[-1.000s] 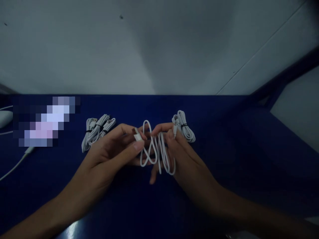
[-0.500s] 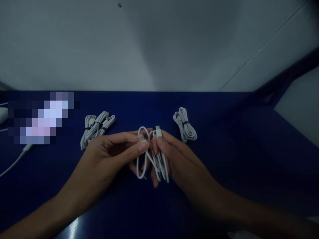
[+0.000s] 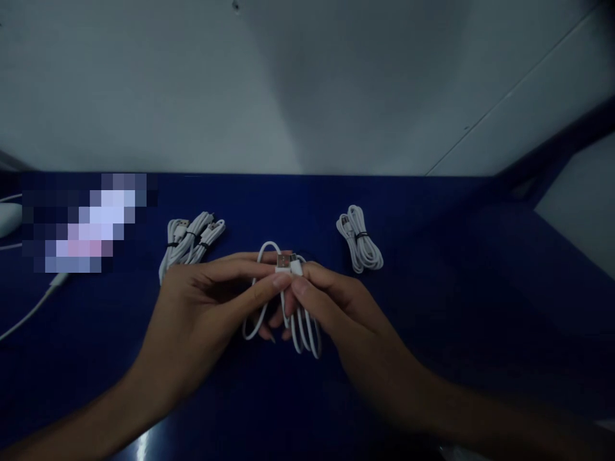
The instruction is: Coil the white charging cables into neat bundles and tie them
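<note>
Between my two hands is a looped white USB cable [image 3: 305, 333], held above the blue table. My left hand [image 3: 202, 301] pinches the cable near its wide USB plug [image 3: 283, 260], with the thumb on the plug's white housing. My right hand [image 3: 346, 301] grips the coils close to the smaller plug [image 3: 296, 264], thumb pressed on it. The two plugs sit side by side, metal ends pointing away from me. A loose loop hangs on the left, by my left fingers. Some fingers are hidden behind the coils.
Several bundled white cables [image 3: 189, 240] with black ties lie beyond my left hand. Another tied cable bundle [image 3: 359, 238] lies at the right. A blurred-out bright object with a white cord [image 3: 33, 307] is at the far left. A pale wall [image 3: 192, 96] rises behind the blue table [image 3: 278, 410].
The two plugs have come together side by side; before, they were apart and the wide plug was tilted. The loose loop has shifted left.
</note>
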### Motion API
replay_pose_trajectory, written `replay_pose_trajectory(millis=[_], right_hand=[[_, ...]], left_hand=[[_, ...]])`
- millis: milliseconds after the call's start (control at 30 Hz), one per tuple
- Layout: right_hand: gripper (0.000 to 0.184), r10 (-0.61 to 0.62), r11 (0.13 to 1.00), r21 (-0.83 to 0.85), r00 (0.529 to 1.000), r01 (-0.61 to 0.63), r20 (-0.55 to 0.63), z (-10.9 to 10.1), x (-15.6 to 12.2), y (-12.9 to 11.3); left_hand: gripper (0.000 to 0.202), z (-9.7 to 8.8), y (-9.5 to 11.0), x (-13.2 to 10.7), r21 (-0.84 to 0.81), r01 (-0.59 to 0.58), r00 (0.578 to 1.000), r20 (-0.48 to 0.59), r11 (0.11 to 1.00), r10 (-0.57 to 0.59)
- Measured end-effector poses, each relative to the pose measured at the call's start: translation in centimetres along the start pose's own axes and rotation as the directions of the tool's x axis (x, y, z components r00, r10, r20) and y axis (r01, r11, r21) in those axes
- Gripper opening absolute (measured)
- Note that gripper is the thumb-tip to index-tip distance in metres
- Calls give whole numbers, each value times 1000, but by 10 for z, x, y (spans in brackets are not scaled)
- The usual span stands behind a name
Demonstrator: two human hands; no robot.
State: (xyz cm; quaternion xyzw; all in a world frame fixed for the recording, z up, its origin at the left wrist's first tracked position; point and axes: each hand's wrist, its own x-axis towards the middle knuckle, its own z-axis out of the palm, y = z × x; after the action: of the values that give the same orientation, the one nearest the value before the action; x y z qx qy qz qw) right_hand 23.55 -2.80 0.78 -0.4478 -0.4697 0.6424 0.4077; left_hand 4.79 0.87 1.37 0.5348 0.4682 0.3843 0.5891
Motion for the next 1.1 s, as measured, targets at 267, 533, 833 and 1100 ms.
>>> replay_pose_trajectory(millis=[267,533,833,1100], right_hand=[[43,-53,997,-48,998,55,35,-2,2,-1],[43,-23,997,-77,1000,21,-21,-2,-1,2],[44,-45,997,-68,999,43,-26,-3,0,3],[41,-65,996,-70,998,63,-18,-3,-1,1]], left_hand=[[24,-1,-1,2,-22,66,994,86,998,-64],[27,-4,-2,2,2,91,990,106,996,-90],[25,-5,-4,0,30,113,991,72,993,-115],[23,-6,-6,0,30,89,995,42,996,-91]])
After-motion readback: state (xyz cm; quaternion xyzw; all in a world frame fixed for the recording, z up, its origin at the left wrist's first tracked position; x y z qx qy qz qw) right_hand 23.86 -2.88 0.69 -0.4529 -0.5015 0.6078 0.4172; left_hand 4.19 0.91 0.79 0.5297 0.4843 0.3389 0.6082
